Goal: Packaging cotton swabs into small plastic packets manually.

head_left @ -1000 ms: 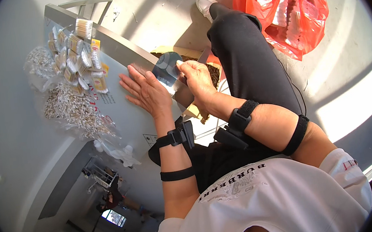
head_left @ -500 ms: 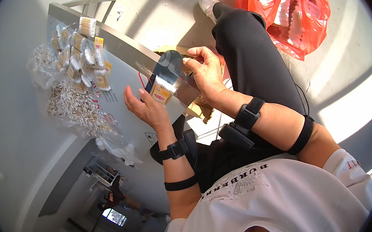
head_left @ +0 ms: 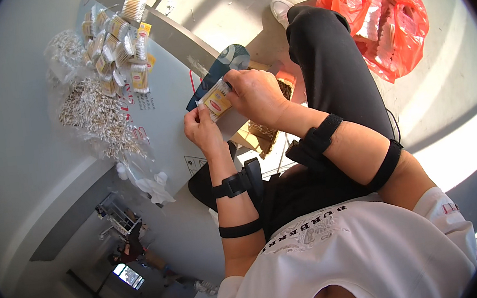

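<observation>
A flat pack of cotton swabs (head_left: 215, 100) with a yellow label is held up between both hands, over the table's near edge. At its lower left end, my left hand (head_left: 204, 130) pinches it with thumb and fingers. My right hand (head_left: 259, 95) grips the opposite upper right end, its fingers partly hidden behind the palm. To the left on the table lie a pile of similar swab packs (head_left: 117, 48) and a spread heap of loose cotton swabs (head_left: 92, 115) on clear plastic.
A dark blue rounded shape (head_left: 228, 59) lies beyond my hands on the table (head_left: 167, 107). Below the table edge stands an opened cardboard box (head_left: 249, 138). A red plastic bag (head_left: 377, 29) of packs sits on the floor beyond my leg. A crumpled plastic bag (head_left: 152, 187) hangs at the left.
The right hand has come down and left onto the pack and closed on it. My left hand has closed from a looser hold. The view has shifted slightly.
</observation>
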Demonstrator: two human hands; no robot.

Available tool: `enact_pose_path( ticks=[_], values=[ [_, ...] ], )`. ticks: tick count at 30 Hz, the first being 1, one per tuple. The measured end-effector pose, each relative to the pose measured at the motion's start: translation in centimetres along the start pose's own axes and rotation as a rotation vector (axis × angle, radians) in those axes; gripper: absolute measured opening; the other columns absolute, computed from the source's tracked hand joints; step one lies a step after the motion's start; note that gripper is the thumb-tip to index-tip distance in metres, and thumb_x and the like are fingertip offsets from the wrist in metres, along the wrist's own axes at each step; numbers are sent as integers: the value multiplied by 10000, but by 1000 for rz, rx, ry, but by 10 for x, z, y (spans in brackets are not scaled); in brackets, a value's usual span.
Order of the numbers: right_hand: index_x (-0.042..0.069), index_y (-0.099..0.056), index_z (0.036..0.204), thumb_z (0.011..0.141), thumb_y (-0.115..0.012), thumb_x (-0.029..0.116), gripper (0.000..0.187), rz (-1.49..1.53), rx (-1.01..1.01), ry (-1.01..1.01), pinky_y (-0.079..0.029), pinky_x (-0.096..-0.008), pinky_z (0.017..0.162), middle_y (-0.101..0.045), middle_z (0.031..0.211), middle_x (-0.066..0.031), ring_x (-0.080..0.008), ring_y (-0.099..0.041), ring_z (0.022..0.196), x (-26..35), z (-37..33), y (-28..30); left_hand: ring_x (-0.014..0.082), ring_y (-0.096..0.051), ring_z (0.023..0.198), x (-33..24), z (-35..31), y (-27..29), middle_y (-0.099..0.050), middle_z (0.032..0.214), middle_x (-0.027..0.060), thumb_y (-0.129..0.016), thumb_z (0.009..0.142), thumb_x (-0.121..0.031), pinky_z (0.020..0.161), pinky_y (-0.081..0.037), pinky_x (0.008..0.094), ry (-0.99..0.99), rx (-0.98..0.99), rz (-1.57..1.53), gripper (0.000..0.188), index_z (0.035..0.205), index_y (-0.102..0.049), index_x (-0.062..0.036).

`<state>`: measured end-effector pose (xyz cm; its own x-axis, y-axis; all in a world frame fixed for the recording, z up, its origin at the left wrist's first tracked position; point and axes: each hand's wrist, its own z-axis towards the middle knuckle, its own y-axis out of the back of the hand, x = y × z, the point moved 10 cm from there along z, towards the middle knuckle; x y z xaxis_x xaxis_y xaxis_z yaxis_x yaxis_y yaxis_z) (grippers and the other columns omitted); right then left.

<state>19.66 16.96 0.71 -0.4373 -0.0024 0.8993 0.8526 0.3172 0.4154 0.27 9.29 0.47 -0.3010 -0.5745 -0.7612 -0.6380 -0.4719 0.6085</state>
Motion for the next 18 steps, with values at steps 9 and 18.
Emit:
enact_pose_path(
  ticks=[9, 18],
  values=[
    [-6, -681, 979, 717, -771, 134, 311, 449, 12, -144, -480, -339, 620, -631, 756, -93, -201, -605, 663, -15, -1, 3, 239, -591, 1033, -6, -18, -15, -609, 1126, 149, -670, 904, -206, 890, -477, 384, 251, 319, -782, 358, 1133, -549, 40],
    [-5, -645, 963, 731, -806, 111, 305, 672, -78, 198, -395, -242, 571, -521, 819, -41, -91, -450, 659, 42, -25, 19, 214, -579, 1079, -16, -33, -15, -609, 1199, 78, -676, 887, -289, 930, -471, 367, 201, 413, -1124, 453, 1247, -545, -49]
  ],
)
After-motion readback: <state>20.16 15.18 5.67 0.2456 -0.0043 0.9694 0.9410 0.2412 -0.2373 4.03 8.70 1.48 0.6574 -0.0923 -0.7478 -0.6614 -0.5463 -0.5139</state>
